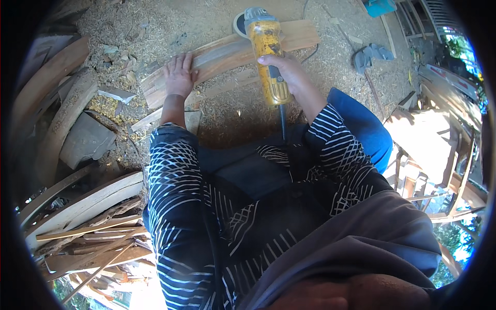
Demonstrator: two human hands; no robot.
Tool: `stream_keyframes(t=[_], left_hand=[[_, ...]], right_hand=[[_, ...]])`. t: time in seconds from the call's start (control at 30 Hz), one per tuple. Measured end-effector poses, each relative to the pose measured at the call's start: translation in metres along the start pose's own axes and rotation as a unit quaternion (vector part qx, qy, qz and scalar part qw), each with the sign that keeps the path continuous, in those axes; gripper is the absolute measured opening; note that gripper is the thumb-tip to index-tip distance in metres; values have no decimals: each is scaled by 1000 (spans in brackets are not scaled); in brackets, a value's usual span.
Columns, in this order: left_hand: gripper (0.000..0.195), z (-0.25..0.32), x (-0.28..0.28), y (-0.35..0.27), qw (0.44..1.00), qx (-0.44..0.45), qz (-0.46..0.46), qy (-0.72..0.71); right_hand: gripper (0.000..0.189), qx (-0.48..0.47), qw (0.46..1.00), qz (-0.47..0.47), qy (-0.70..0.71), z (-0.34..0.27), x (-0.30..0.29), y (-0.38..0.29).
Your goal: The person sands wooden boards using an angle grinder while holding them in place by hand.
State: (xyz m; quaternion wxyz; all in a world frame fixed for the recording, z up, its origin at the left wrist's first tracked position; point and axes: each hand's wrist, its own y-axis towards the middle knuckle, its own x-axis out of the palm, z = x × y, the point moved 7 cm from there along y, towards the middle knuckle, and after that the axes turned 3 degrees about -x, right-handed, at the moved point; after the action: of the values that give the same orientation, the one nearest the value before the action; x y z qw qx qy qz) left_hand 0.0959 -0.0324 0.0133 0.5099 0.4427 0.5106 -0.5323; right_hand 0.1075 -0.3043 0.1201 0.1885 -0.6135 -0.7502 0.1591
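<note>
My right hand (285, 68) grips the yellow body of an angle grinder (267, 58), thumb across its top. The grinder's round disc (241, 25) is at the far end, beside the far edge of a curved wooden board (228, 52); whether it touches the wood cannot be told. My left hand (180, 73) lies palm down on the board's left end, fingers spread a little. From the grinder's rear a dark power cord (283, 122) runs down towards my lap.
Curved timber pieces (69, 112) and a grey slab (88, 139) lie at the left. Scrap wood (104, 240) is piled at lower left. Sandals (372, 56) and a teal container (380, 7) are at upper right, with more wooden pieces (426, 131) at right. Sawdust covers the ground (155, 23).
</note>
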Motion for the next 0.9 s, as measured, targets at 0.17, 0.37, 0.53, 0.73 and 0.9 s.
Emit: stream_keyframes(t=[0.17, 0.37, 0.53, 0.73, 0.9], left_hand=[[63, 83, 12, 26, 998, 55, -20, -5], [72, 86, 11, 52, 998, -28, -58, -19], [92, 50, -10, 47, 989, -101, -105, -15], [97, -13, -14, 0, 980, -199, -16, 2], [89, -50, 4, -18, 964, -247, -91, -49]], right_hand=[[57, 57, 995, 73, 30, -1, -39, -3], [53, 43, 993, 107, 25, -5, -78, -6], [54, 17, 997, 72, 12, -4, -77, -9], [43, 60, 997, 7, -55, 18, -15, -5], [40, 64, 991, -66, -102, 40, 33, 2]])
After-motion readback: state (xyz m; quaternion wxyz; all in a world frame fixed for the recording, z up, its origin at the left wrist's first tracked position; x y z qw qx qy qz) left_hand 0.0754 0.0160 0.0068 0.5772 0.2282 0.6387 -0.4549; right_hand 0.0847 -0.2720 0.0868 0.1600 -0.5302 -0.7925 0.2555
